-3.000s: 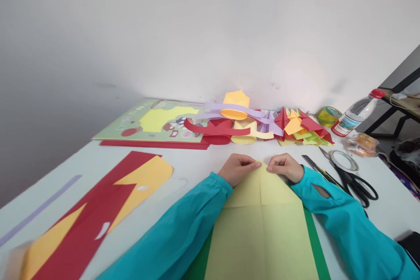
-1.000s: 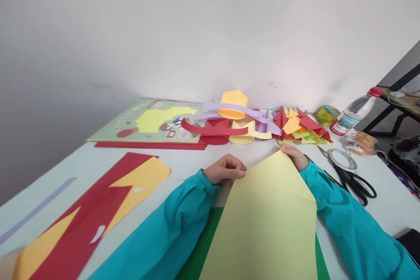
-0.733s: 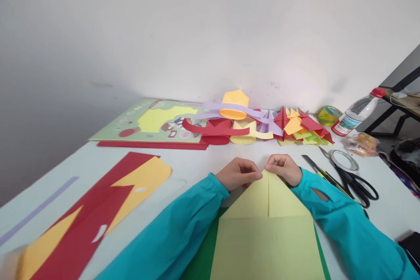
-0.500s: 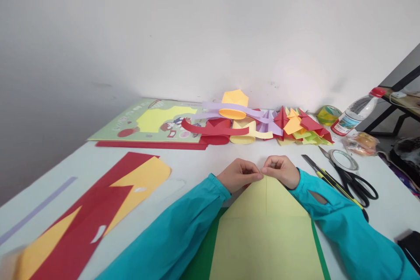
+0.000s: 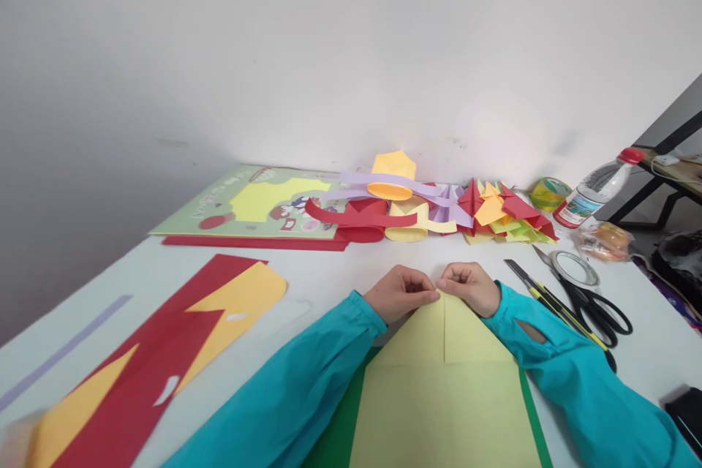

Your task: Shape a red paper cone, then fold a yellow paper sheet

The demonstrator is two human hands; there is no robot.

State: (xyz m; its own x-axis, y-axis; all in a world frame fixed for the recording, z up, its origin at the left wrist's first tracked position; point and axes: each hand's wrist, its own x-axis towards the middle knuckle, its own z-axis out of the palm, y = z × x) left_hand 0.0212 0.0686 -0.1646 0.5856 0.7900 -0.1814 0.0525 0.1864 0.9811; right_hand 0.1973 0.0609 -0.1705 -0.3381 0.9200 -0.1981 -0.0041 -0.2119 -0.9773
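A pale yellow paper sheet [image 5: 444, 395] lies in front of me on a green sheet [image 5: 334, 439], its two far corners folded in to a point. My left hand [image 5: 400, 294] and my right hand [image 5: 469, 287] meet at that point, fingers curled and pinching the tip of the paper. Both arms wear teal sleeves.
Red and orange paper cut-offs [image 5: 164, 351] lie at the left, with a lilac strip [image 5: 60, 355] beyond. A picture book [image 5: 246, 205] and folded paper shapes [image 5: 433, 205] line the wall. Scissors [image 5: 595, 303], a tape ring [image 5: 573, 267], a tape roll [image 5: 548, 194] and a bottle [image 5: 595, 190] sit right.
A second ago the right flap stood lifted in my right hand; it is now folded down flat, and both hands have come together at the paper's tip.
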